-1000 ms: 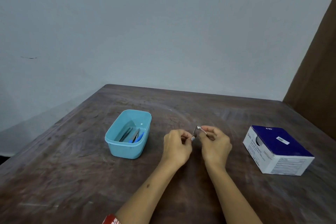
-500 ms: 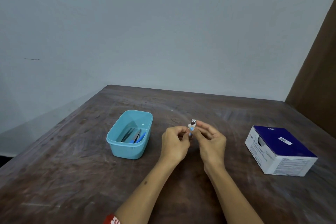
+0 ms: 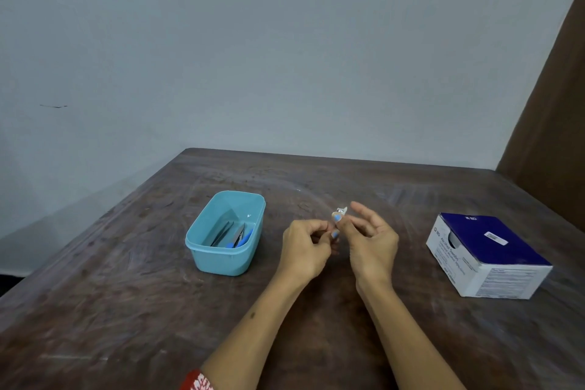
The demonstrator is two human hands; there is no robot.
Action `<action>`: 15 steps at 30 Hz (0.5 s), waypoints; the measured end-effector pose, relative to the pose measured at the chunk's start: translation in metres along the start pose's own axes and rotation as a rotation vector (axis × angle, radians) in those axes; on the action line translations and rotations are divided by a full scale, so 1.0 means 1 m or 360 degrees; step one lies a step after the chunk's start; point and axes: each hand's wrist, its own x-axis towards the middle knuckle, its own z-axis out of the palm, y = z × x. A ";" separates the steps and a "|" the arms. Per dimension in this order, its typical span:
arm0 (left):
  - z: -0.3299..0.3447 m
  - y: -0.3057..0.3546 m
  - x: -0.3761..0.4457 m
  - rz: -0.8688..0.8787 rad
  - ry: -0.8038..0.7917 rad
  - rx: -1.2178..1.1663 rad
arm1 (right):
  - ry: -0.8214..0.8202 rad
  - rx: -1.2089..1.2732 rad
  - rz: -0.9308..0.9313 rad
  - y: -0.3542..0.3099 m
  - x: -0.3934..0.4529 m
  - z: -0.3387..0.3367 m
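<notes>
My two hands meet over the middle of the brown table (image 3: 158, 310). Between their fingertips is a small silver metal tool (image 3: 341, 209), pointing up. My right hand (image 3: 372, 247) pinches it with the thumb against the index finger, its other fingers stretched out. My left hand (image 3: 304, 247) has its fingers curled and pinches the tool's lower end. The fingers hide most of the tool.
A light blue plastic tub (image 3: 221, 258) holding several metal tools and something blue stands left of the hands. A blue and white cardboard box (image 3: 487, 255) lies to the right. A wall runs behind the table, with brown panelling at far right.
The tool has turned from slanting between the hands to pointing up. My right hand's fingers have stretched out. Both hands rose slightly.
</notes>
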 end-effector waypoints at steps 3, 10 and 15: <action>0.001 0.001 -0.001 0.0026 -0.0018 0.0000 | 0.0036 0.0087 0.0017 -0.003 0.000 0.000; -0.001 -0.001 0.000 0.0059 0.0064 0.0000 | -0.0111 0.0041 0.0051 0.000 -0.005 0.002; 0.003 0.000 -0.004 0.0103 0.0011 0.0057 | -0.0030 0.0118 0.0069 -0.006 -0.002 0.001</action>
